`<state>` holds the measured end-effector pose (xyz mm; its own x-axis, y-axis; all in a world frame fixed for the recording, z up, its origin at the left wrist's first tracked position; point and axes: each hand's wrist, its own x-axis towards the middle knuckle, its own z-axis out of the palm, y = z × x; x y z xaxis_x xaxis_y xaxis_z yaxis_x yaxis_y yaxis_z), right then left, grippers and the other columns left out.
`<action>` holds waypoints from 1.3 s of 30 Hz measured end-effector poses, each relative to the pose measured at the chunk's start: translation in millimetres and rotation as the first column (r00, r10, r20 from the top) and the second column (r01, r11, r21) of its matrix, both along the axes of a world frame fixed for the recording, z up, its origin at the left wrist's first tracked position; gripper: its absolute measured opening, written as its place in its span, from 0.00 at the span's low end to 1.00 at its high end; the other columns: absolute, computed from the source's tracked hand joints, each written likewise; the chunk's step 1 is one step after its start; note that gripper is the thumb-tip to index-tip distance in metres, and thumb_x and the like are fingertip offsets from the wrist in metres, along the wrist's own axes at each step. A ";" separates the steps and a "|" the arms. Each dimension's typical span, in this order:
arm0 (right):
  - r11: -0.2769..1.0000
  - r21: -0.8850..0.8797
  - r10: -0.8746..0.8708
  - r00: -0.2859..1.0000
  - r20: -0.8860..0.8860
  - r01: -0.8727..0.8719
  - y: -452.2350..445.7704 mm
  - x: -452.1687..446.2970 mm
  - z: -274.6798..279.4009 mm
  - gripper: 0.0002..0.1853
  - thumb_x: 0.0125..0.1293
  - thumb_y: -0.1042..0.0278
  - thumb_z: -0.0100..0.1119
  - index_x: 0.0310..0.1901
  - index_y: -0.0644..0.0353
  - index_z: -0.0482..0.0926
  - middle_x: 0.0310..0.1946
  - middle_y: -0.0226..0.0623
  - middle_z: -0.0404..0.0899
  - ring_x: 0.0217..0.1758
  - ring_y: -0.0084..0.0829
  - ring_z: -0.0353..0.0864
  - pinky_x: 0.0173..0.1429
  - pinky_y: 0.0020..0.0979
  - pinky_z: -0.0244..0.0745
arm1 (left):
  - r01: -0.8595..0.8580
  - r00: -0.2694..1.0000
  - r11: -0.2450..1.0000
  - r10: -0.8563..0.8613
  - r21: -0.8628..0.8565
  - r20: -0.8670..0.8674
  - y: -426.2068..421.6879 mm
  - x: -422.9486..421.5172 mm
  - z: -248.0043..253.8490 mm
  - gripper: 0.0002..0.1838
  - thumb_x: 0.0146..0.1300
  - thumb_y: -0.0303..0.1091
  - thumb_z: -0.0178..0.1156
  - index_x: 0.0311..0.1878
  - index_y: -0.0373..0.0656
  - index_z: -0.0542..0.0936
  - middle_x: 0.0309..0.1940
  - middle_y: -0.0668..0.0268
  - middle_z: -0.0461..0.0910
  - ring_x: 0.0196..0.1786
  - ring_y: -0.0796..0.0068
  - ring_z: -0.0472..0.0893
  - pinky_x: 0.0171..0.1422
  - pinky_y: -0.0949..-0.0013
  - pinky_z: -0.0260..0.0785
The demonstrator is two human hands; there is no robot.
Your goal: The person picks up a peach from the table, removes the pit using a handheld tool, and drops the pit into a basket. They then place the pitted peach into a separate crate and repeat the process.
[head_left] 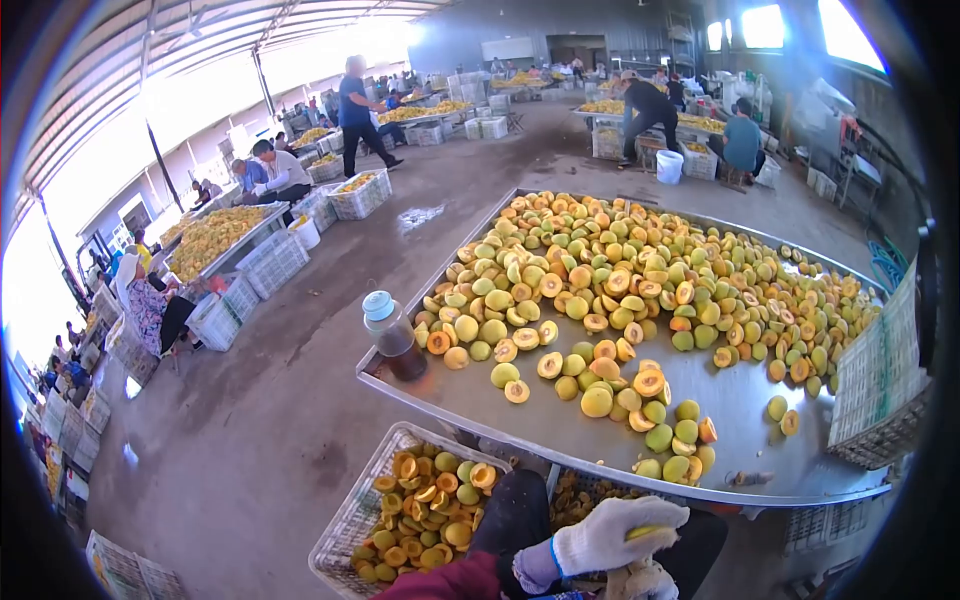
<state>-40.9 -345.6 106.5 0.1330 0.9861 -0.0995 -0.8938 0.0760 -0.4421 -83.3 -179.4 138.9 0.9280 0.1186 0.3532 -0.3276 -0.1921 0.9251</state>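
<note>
My left hand [618, 535], in a whitish knit glove, is curled round a yellow-green fruit [646, 532] above my lap. Just beneath it, at the lower edge, my right hand [640, 580] shows in part in a dirtier glove; its fingers look closed, and what they hold is hidden. In front stands a metal table [470, 405] with a large heap of whole and halved yellow-green fruit [620, 260]. By my left knee, a white plastic crate [345, 515] holds halved fruit [425, 515].
A bottle of dark liquid [400, 345] stands at the table's left corner. An upright crate [880, 390] is at its right end, and a small tool-like object [748, 478] lies near the front edge. Beyond are people, other fruit tables [225, 240] and a white bucket [669, 166].
</note>
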 end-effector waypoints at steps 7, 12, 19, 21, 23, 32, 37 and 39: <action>0.996 -0.064 -0.063 0.998 0.013 0.064 -6.6 -9.2 0.4 0.25 0.61 0.71 0.55 0.62 0.55 0.67 0.14 0.33 0.67 0.07 0.28 0.62 0.11 0.29 0.58 | -0.041 0.997 0.984 0.051 0.174 -0.055 0.4 -1.2 3.8 0.20 0.63 0.39 0.65 0.56 0.41 0.79 0.49 0.59 0.83 0.45 0.64 0.85 0.54 0.67 0.76; 0.998 0.034 -0.055 0.991 -0.123 0.060 0.8 -17.2 16.8 0.07 0.64 0.71 0.51 0.43 0.55 0.71 0.10 0.31 0.64 0.05 0.26 0.58 0.10 0.30 0.54 | 0.000 1.000 0.971 -0.006 -0.238 -0.023 -11.5 0.4 -26.4 0.21 0.67 0.38 0.62 0.58 0.38 0.76 0.51 0.62 0.82 0.47 0.69 0.83 0.54 0.66 0.76; 0.993 -0.092 -0.074 0.997 0.019 0.075 7.7 -4.8 -0.1 0.08 0.66 0.67 0.53 0.29 0.55 0.69 0.12 0.33 0.66 0.08 0.29 0.61 0.13 0.30 0.57 | -0.031 0.932 0.425 -0.314 -0.904 -0.180 -13.1 4.5 -12.0 0.27 0.73 0.53 0.50 0.58 0.35 0.73 0.44 0.59 0.80 0.43 0.69 0.82 0.49 0.67 0.77; 0.996 -0.085 0.051 0.984 0.169 -0.037 9.3 1.5 21.0 0.09 0.66 0.65 0.57 0.31 0.58 0.74 0.18 0.30 0.70 0.15 0.24 0.67 0.19 0.27 0.61 | -0.015 0.941 0.358 -0.310 -0.934 -0.134 -6.7 7.3 -8.9 0.28 0.72 0.55 0.50 0.56 0.36 0.73 0.43 0.57 0.81 0.40 0.66 0.83 0.46 0.66 0.78; 0.973 -0.078 0.217 0.976 -0.018 -0.217 7.9 9.6 -15.8 0.10 0.59 0.66 0.63 0.28 0.63 0.75 0.18 0.34 0.74 0.15 0.24 0.70 0.20 0.25 0.64 | -0.092 0.936 0.349 -0.289 -0.933 -0.201 0.7 9.9 -5.0 0.28 0.71 0.56 0.50 0.55 0.37 0.73 0.41 0.57 0.81 0.38 0.64 0.84 0.43 0.64 0.78; 0.875 -0.418 0.349 0.916 0.199 -0.243 -0.8 31.6 10.4 0.08 0.65 0.64 0.62 0.34 0.58 0.78 0.24 0.25 0.75 0.22 0.15 0.71 0.25 0.20 0.67 | -0.565 0.294 0.422 0.906 0.709 -0.305 139.4 -62.9 -75.2 0.13 0.65 0.37 0.62 0.44 0.37 0.81 0.39 0.68 0.82 0.44 0.69 0.82 0.51 0.65 0.75; 0.874 -0.444 0.370 0.863 0.343 -0.198 12.4 37.8 18.7 0.09 0.68 0.59 0.59 0.40 0.54 0.76 0.22 0.21 0.72 0.17 0.12 0.65 0.17 0.17 0.58 | -0.538 0.766 0.780 0.611 0.321 -0.200 85.5 16.4 -83.9 0.22 0.63 0.38 0.63 0.58 0.40 0.75 0.52 0.64 0.78 0.56 0.69 0.76 0.65 0.64 0.70; 0.799 -0.548 0.463 0.835 0.297 -0.249 10.2 43.5 19.6 0.10 0.68 0.57 0.60 0.42 0.53 0.75 0.22 0.20 0.71 0.17 0.11 0.64 0.16 0.16 0.56 | -0.245 0.955 0.970 0.240 -0.005 -0.173 47.7 79.0 -122.8 0.22 0.63 0.37 0.64 0.59 0.40 0.75 0.54 0.59 0.80 0.55 0.64 0.81 0.60 0.63 0.73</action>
<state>2.6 -335.4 126.1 -0.0852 0.8113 -0.5784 -0.5480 -0.5230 -0.6528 -4.3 -131.7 16.0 0.9160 0.3549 0.1870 -0.1121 -0.2213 0.9687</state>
